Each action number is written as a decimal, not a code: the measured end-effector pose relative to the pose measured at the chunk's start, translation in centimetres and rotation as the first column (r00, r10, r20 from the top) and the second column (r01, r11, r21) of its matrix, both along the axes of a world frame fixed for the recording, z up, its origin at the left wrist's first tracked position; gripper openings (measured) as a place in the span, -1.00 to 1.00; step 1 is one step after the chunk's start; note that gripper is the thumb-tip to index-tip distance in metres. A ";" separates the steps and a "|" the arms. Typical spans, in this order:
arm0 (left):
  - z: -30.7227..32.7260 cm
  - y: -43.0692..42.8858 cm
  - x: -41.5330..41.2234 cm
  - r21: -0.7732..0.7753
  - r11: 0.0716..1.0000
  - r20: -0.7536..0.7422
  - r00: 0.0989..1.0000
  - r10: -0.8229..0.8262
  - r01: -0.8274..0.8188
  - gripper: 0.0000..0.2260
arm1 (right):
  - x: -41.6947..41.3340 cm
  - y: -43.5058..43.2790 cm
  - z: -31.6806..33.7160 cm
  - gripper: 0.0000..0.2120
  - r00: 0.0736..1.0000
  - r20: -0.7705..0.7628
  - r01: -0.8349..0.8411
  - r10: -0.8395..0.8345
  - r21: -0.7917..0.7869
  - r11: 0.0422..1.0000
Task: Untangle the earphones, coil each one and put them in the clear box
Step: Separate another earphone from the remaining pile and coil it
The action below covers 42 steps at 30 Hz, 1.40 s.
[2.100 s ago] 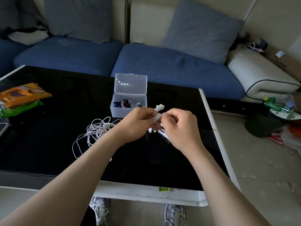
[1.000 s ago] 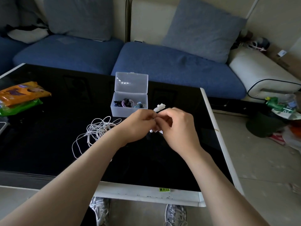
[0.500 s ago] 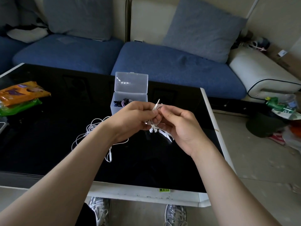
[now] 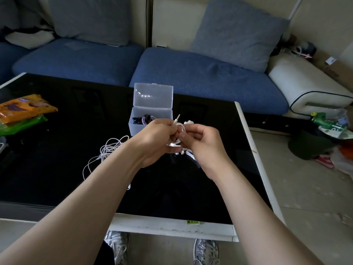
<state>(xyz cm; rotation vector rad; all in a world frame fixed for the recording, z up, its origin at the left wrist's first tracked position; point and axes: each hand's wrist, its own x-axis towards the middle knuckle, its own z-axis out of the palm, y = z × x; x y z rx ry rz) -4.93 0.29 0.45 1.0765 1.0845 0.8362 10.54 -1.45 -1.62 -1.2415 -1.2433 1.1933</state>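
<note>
I see L hand (image 4: 158, 139) & R hand (image 4: 205, 145) both curled, pinching a small coiled white earphone (image 4: 183, 128) btwn them, jack plug (image 4: 177, 118) poking up. They're over the black table (image 4: 57, 165), just in front of the open clear box (image 4: 150, 126); a loose white cable tangle (image 4: 108, 149) lies to the L.

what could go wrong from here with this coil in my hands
1. The coil is held only by a pinch between the left hand and right hand; if either loosens, it may spring open.
2. The jack sticks up free of the coil and may snag on the box or the earphones in it.
3. The loose cable lies by the left forearm, which may drag it.
</note>
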 end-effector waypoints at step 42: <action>-2.9 1.4 0.9 0.423 0.906 -0.654 0.694 0.300 0.008 -0.74 | 3.2 2.5 -7.8 -0.59 0.424 0.897 0.064 0.126 -0.169 0.984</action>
